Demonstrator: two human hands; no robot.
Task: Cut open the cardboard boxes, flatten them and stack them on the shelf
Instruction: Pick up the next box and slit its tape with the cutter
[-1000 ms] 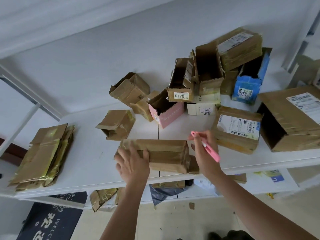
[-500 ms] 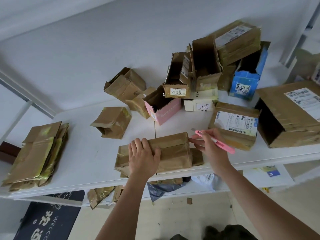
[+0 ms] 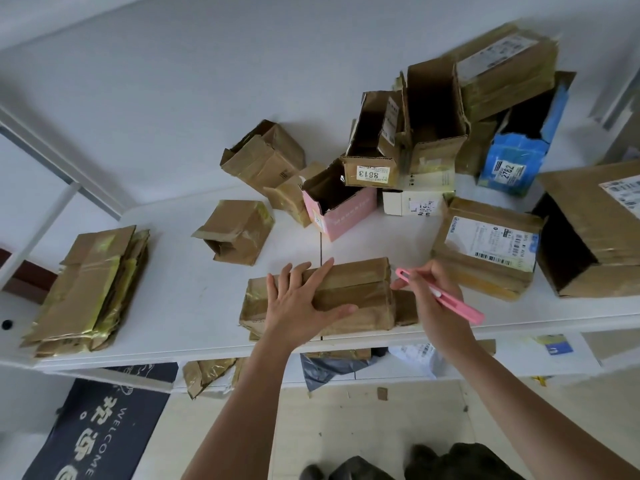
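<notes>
A long brown cardboard box (image 3: 360,299) wrapped in tape lies near the front edge of the white shelf (image 3: 194,306). My left hand (image 3: 301,303) presses flat on its top with fingers spread. My right hand (image 3: 433,299) grips a pink box cutter (image 3: 446,299) just off the box's right end, its tip pointing at the upper right corner. A stack of flattened boxes (image 3: 90,289) lies at the left end of the shelf.
Several boxes crowd the back and right: a small open brown box (image 3: 239,233), a pink box (image 3: 343,209), a box labelled 8813 (image 3: 374,171), a blue box (image 3: 512,164), a labelled box (image 3: 485,247) and a large open box (image 3: 595,230). A dark mat (image 3: 97,424) lies below.
The long box has been laid flatter under my left hand, whose fingers have spread across its top. My right hand has brought the cutter close to the box's right end.
</notes>
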